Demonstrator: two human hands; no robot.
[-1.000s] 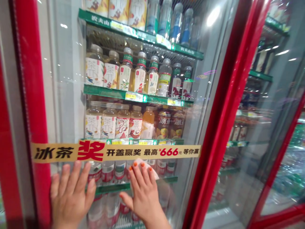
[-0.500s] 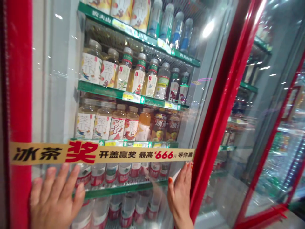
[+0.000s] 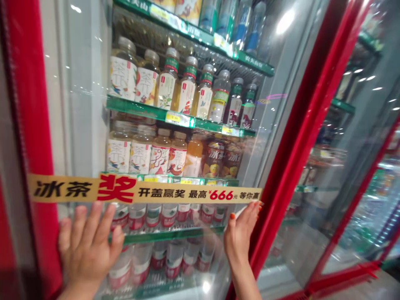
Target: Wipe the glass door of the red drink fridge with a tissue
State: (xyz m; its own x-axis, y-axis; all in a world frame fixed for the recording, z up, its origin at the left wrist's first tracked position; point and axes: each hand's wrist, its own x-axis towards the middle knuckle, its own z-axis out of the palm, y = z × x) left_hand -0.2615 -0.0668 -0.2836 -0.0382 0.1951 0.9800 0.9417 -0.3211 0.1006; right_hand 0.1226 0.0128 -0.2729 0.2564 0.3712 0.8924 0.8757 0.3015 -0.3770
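A long yellow sticker strip (image 3: 165, 191) with black and red Chinese lettering and "666" runs across the glass door (image 3: 78, 104) of a drinks fridge. Just beneath its left part, my left hand (image 3: 90, 246) lies flat with fingers spread, against or close to the glass. My right hand (image 3: 239, 237) is at the strip's right end, beside the red frame (image 3: 300, 137). Its fingers are stretched out together, fingertips at the strip's edge, thumb apart. A small white patch shows between thumb and fingers; I cannot make out what it is.
Behind the glass, green-edged shelves (image 3: 137, 107) carry rows of tea bottles (image 3: 123, 68) and other drinks. Red-capped-looking labels mark the water bottles (image 3: 173, 260) lower down. Another red-framed fridge door (image 3: 353, 216) stands to the right.
The strip, the door and both hands sit slightly higher and further right in view, consistent with a shift of my head. Both hands keep their places along the strip.
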